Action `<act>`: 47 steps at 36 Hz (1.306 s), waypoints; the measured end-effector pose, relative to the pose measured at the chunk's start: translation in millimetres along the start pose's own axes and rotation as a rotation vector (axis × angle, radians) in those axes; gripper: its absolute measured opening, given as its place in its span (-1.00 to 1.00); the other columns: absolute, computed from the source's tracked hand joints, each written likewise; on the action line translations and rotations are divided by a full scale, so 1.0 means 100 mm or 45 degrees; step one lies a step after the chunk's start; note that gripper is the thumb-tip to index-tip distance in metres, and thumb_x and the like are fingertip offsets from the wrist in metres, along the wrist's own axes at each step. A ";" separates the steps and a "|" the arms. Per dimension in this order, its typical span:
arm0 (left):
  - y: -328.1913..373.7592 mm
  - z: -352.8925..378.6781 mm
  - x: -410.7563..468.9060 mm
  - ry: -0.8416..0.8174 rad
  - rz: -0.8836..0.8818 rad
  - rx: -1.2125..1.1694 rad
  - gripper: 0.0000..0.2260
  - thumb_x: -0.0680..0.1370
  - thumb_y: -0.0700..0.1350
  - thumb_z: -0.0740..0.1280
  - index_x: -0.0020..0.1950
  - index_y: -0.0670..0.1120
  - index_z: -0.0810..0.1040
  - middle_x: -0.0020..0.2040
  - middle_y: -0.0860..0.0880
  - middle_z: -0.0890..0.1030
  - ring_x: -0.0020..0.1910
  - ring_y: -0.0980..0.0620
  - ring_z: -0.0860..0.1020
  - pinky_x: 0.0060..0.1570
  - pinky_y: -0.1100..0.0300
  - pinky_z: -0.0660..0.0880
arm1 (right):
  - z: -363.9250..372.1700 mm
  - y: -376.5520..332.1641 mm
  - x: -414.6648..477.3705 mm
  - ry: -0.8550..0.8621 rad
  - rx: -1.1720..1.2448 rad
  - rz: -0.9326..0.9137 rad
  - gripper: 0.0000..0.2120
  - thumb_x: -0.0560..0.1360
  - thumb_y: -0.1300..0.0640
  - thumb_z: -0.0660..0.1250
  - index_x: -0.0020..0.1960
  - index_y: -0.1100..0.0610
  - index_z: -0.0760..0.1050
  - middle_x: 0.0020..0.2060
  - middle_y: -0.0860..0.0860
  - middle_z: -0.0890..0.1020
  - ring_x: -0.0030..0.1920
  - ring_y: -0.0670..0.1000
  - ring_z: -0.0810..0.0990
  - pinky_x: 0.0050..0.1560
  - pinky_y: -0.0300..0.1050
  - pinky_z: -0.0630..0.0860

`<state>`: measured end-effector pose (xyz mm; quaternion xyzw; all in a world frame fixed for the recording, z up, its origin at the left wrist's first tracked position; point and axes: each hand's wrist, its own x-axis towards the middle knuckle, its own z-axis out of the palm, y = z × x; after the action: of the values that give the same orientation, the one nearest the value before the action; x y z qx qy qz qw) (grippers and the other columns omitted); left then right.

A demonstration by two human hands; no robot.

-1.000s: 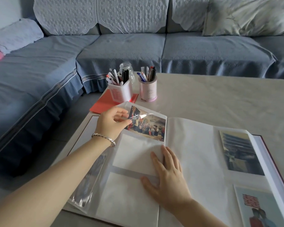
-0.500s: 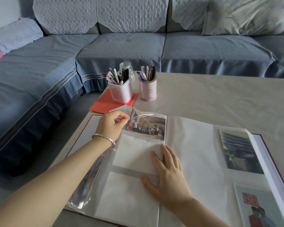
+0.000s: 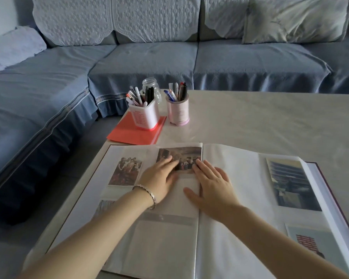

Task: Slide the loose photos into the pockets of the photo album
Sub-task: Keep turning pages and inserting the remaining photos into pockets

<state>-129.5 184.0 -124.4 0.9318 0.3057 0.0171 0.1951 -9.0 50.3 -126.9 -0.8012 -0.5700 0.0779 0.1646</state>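
Note:
The photo album (image 3: 230, 170) lies open on the table. A group photo (image 3: 186, 155) sits in the top pocket of the left page beside the spine. My left hand (image 3: 159, 178) lies flat with straight fingers on that photo's lower left part. My right hand (image 3: 212, 184) presses flat next to it, fingertips on the photo's lower right corner, palm across the spine. Another photo (image 3: 126, 171) shows at the page's left side. The right page holds a building photo (image 3: 290, 184) and a photo with red marks (image 3: 310, 244) below it.
Two pen holders, a square white one (image 3: 146, 114) on a red folder (image 3: 137, 131) and a round pink one (image 3: 178, 112), stand behind the album with a glass jar (image 3: 149, 85). A blue sofa (image 3: 169, 57) wraps around the far and left sides of the table (image 3: 270, 121).
The clear sleeve that my left hand held lifted now lies flat over the group photo. My left hand has let go and rests flat. My right hand slid up toward the photo.

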 end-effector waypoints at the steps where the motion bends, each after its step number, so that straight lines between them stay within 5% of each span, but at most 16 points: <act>1: -0.03 0.04 0.00 -0.067 -0.027 0.059 -0.56 0.64 -0.04 0.11 0.52 0.04 0.12 0.54 0.05 0.05 0.51 0.06 0.07 0.45 0.11 0.09 | 0.00 0.02 0.00 0.002 -0.014 -0.006 -0.03 0.22 -0.39 -0.34 0.53 0.04 0.01 0.52 -0.10 0.01 0.51 -0.09 -0.10 0.40 -0.23 -0.25; 4: -0.09 0.07 -0.01 -0.174 -0.183 0.176 -0.53 0.64 0.11 -0.02 0.53 0.13 -0.06 0.55 0.11 -0.07 0.52 0.10 -0.06 0.48 0.04 -0.06 | 0.01 0.05 -0.03 0.036 0.029 0.037 -0.11 0.31 -0.37 -0.23 0.48 0.07 0.21 0.48 -0.07 0.21 0.50 -0.04 0.08 0.40 -0.21 -0.17; 7: -0.04 0.06 -0.01 -0.234 -0.257 0.315 -0.53 0.63 0.15 -0.11 0.53 0.14 -0.13 0.54 0.14 -0.10 0.52 0.09 -0.08 0.45 -0.01 -0.16 | -0.01 0.01 -0.10 -0.017 0.065 0.108 -0.34 0.42 -0.24 0.02 0.25 0.18 0.52 0.22 0.03 0.57 0.31 0.07 0.47 0.31 -0.16 0.11; 10: 0.12 0.04 0.02 -0.265 -0.384 0.417 -0.48 0.62 0.16 -0.17 0.54 0.02 -0.13 0.55 0.06 -0.09 0.52 0.04 -0.04 0.44 -0.08 -0.20 | -0.03 0.03 -0.18 -0.019 0.130 0.073 -0.25 0.40 -0.26 -0.09 0.37 0.17 0.39 0.36 -0.01 0.44 0.44 0.04 0.28 0.41 -0.25 -0.05; 13: 0.40 -0.01 0.04 -0.154 -0.525 0.425 -0.51 0.63 0.11 -0.08 0.44 -0.14 0.25 0.47 -0.12 0.23 0.44 -0.07 0.21 0.43 -0.06 0.04 | -0.10 0.13 -0.29 0.020 0.181 -0.025 -0.34 0.47 -0.21 -0.06 0.44 0.11 0.29 0.44 -0.05 0.31 0.50 -0.05 0.09 0.35 -0.32 -0.17; 16: 0.70 -0.01 -0.02 0.041 -0.322 0.238 -0.64 0.62 0.03 0.05 0.26 -0.14 0.45 0.38 -0.12 0.34 0.36 -0.08 0.30 0.32 0.09 0.21 | -0.25 0.32 -0.51 0.032 0.210 -0.018 -0.64 0.58 -0.01 0.16 0.35 0.02 0.41 0.41 -0.12 0.33 0.47 -0.14 0.13 0.33 -0.39 -0.09; 21: 1.21 0.10 -0.22 0.152 0.166 -0.116 -0.65 0.53 -0.04 0.19 0.20 -0.20 0.55 0.25 -0.14 0.51 0.25 -0.08 0.48 0.24 0.27 0.27 | -0.59 0.85 -1.09 0.130 0.166 0.184 -0.73 0.53 0.04 0.26 0.20 0.02 0.55 0.25 -0.15 0.47 0.31 -0.10 0.39 0.39 -0.07 0.29; 31: 1.97 0.43 -0.53 0.098 0.343 -0.125 -0.79 0.51 -0.09 0.24 0.02 -0.07 0.64 -0.04 0.06 0.66 -0.07 0.02 0.63 -0.07 0.18 0.52 | -1.01 1.93 -2.27 0.004 -0.166 0.833 -0.47 0.53 -0.13 0.21 0.44 0.02 0.24 0.40 -0.04 0.32 0.40 -0.01 0.29 0.33 -0.16 0.22; 34: 2.07 0.50 -0.54 -0.006 0.344 0.027 -0.75 0.57 -0.09 0.23 0.22 -0.05 0.55 0.18 0.04 0.58 0.16 0.02 0.54 0.13 0.21 0.42 | -0.98 2.07 -2.48 -0.143 -0.258 0.871 -0.39 0.51 -0.17 0.19 0.47 0.05 0.14 0.43 -0.03 0.27 0.42 0.00 0.25 0.34 -0.16 0.19; 38: 2.07 0.60 -0.52 -0.204 0.328 0.187 -0.63 0.62 0.02 0.10 0.44 0.07 0.29 0.46 0.12 0.27 0.43 0.15 0.24 0.34 0.33 0.13 | -0.89 2.11 -2.59 -0.163 -0.326 0.781 -0.48 0.53 -0.15 0.16 0.42 0.07 0.28 0.41 -0.01 0.33 0.41 -0.02 0.29 0.36 -0.20 0.18; 42: 2.03 0.65 -0.54 -0.252 0.331 0.291 -0.63 0.62 0.06 0.08 0.45 0.12 0.25 0.51 0.16 0.13 0.47 0.19 0.11 0.38 0.35 0.00 | -0.88 2.08 -2.61 -0.094 -0.359 0.686 -0.62 0.56 -0.02 0.13 0.30 0.11 0.42 0.25 -0.01 0.53 0.32 0.00 0.42 0.32 -0.22 0.26; 47: 2.01 0.66 -0.55 -0.254 0.324 0.317 -0.63 0.62 0.05 0.10 0.43 0.10 0.28 0.51 0.16 0.14 0.48 0.19 0.11 0.39 0.34 -0.01 | -0.91 2.04 -2.61 -0.138 -0.433 0.700 -0.73 0.58 0.05 0.06 0.11 0.01 0.52 0.05 -0.10 0.61 0.10 -0.03 0.55 0.02 -0.23 0.42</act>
<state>-51.0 -19.5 -105.3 0.9769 0.1643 -0.0887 0.1041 112.5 -271.6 -130.3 -0.9359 -0.3449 0.0656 -0.0294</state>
